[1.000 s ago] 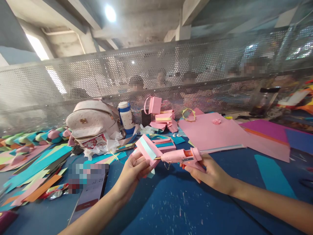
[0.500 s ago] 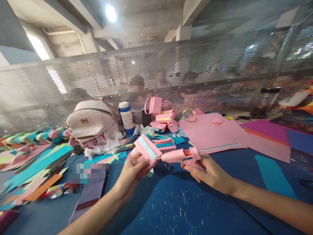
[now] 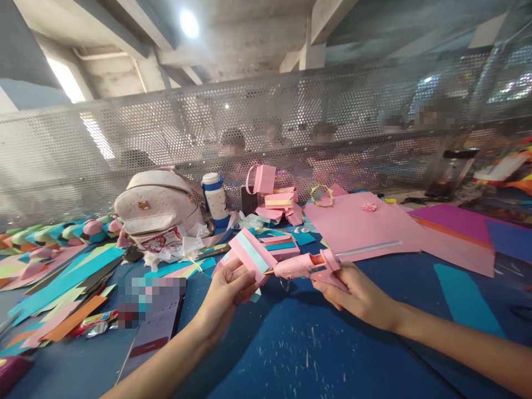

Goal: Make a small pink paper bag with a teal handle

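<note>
My left hand (image 3: 230, 288) is closed on a small pink paper box (image 3: 245, 244) that has a light blue strip across its face. The box is held tilted above the table. In my right hand (image 3: 357, 291) is a pink hot glue gun (image 3: 305, 265), its fingers wrapped round the handle. The nozzle reaches the lower right corner of the box, by the end of the blue strip; I cannot tell if they touch. A clear glue stick (image 3: 374, 249) sticks out of the gun's back. Just behind lies another pink paper box (image 3: 282, 244) with a blue band.
A pale backpack (image 3: 160, 202) and a white bottle (image 3: 215, 199) stand at the back, near pink paper pieces (image 3: 278, 200). Pink sheets (image 3: 353, 221) lie right. A phone (image 3: 153, 327) and coloured paper strips (image 3: 70, 280) lie left. A perforated metal screen (image 3: 187, 127) closes the far side.
The glue stick protrudes less from the back of the gun, and my right forefinger has drawn in at the trigger. The box and both hands have barely moved.
</note>
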Demonstrator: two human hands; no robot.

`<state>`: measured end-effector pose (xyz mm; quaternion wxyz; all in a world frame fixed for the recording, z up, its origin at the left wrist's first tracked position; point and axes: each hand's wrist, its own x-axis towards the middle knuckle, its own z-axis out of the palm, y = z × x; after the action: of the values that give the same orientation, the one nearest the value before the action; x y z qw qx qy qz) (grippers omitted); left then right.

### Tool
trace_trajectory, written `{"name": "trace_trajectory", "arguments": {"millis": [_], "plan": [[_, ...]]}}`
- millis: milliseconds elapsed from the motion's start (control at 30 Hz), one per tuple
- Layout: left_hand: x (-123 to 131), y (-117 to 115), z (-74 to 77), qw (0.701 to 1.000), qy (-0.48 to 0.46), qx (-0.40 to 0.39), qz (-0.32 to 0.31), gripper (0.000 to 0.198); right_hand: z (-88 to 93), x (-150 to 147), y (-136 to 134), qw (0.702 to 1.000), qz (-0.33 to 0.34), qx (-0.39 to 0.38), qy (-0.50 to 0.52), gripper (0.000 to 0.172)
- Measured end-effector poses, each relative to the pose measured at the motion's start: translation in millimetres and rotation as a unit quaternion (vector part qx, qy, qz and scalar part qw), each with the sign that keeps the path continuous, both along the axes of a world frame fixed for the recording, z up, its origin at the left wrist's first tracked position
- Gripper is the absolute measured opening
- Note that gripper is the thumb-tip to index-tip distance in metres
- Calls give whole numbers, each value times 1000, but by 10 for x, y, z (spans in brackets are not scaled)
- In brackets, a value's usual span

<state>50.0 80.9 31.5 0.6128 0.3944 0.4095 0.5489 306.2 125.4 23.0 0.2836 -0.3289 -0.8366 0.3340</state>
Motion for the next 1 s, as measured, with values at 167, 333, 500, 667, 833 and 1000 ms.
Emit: {"name": "trace_trajectory", "arguments": {"millis": [167, 333, 500, 667, 833, 1000], "plan": [[0, -29, 48, 1000, -1, 0, -10, 46, 20, 0, 3, 1000, -6, 1, -8, 43], [0, -29, 47, 1000, 3, -2, -10, 48, 14, 12, 11, 1000, -10, -6, -16, 45], [0, -27, 40, 1000, 7, 3, -17, 45, -1, 15, 17, 1000, -7, 0, -1, 42], [-1, -30, 56, 1000, 11, 3, -23, 47, 15, 13, 19, 1000, 4, 7, -2, 41], [-5, -25, 36, 1000, 8, 4, -19, 49, 36, 7, 15, 1000, -7, 12, -24, 43], [-10, -17, 12, 1000, 16, 4, -16, 45, 29, 12, 23, 999, -15, 15, -28, 44]]}}
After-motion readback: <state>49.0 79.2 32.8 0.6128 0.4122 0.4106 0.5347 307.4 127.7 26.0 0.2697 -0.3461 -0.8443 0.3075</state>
